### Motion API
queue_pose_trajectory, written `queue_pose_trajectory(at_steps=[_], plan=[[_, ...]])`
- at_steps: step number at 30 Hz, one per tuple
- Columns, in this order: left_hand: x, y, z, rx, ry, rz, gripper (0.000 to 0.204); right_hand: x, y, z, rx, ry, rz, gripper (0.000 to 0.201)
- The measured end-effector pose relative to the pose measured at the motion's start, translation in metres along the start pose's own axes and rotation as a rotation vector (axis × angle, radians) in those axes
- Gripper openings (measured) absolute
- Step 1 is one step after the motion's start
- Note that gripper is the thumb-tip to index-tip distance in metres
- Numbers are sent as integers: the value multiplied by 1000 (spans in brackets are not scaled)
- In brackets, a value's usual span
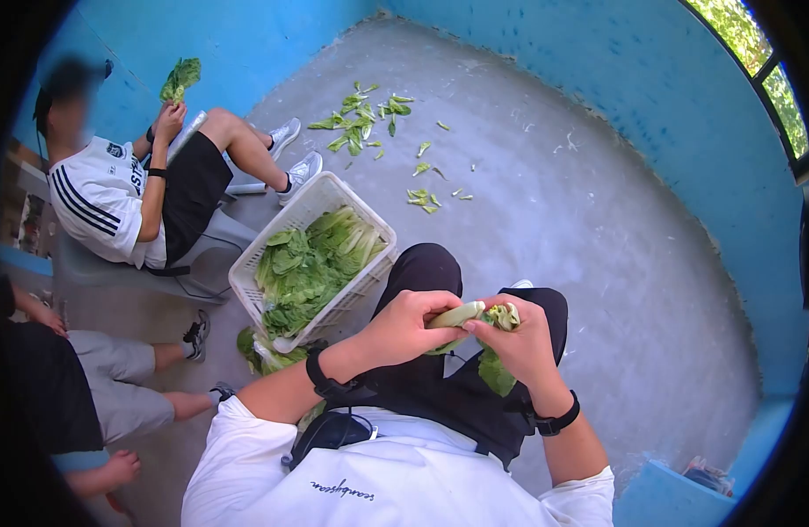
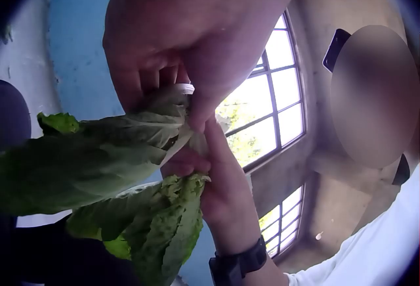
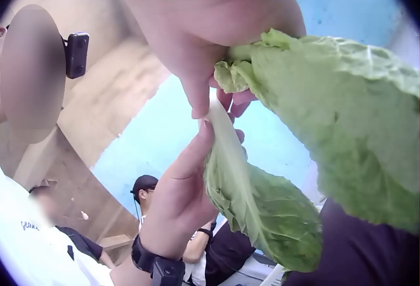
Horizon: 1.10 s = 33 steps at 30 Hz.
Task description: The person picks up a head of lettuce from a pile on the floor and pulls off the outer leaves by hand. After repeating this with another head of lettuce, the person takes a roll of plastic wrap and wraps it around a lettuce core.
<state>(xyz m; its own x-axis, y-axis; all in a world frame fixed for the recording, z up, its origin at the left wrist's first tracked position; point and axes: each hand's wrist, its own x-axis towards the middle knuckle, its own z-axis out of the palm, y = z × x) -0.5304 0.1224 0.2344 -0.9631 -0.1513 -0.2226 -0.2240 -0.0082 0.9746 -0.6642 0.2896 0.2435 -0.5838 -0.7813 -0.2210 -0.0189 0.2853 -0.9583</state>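
Observation:
My left hand (image 1: 403,327) holds a Chinese cabbage leaf by its thick pale stem (image 1: 458,314); the green blade of this leaf (image 3: 262,215) hangs down in the right wrist view. Close against it, my right hand (image 1: 520,341) grips more cabbage leaf (image 3: 348,122), with a crumpled yellow-green end (image 1: 503,316) showing between thumb and fingers. Both thumbs meet at the top of the pale stem. The two hands are above my lap, and the curled fingers of the left hand (image 2: 164,79) are partly shaded in the left wrist view.
A white plastic basket (image 1: 380,230) full of cabbage leaves (image 1: 303,268) stands at my left knee, with more leaves (image 1: 268,353) beside it. Torn leaf pieces (image 1: 356,119) lie scattered on the grey floor (image 1: 615,255). A seated person (image 1: 115,189) holds a leaf; another person sits nearer.

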Motion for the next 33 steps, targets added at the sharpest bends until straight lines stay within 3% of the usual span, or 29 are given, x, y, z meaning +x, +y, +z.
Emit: queue_pose_trajectory(at_steps=[2, 10, 14, 23, 25, 27, 29, 33], plan=[[-1, 1, -1, 46, -13, -10, 22, -3, -5, -6, -74, -54, 58, 21], [-11, 11, -10, 216, -35, -11, 21, -10, -17, -6, -275, -88, -87, 14], [-14, 12, -11, 183, -77, -41, 20, -10, -16, -2, -368, -85, -134, 20], [-18, 12, -13, 117, -160, -59, 18, -18, -16, -10, -583, -120, -311, 13], [-20, 0, -14, 51, -204, -40, 22, -21, -10, -20, -532, -101, -289, 17], [-22, -6, -21, -104, -197, -137, 23, -21, -7, -34, -475, -37, -192, 13], [-23, -13, -27, -252, -206, -174, 23, -22, 1, -50, -233, 10, -54, 9], [-20, -18, -23, -461, -241, -158, 26, -23, 13, -55, 145, -55, -28, 14]])
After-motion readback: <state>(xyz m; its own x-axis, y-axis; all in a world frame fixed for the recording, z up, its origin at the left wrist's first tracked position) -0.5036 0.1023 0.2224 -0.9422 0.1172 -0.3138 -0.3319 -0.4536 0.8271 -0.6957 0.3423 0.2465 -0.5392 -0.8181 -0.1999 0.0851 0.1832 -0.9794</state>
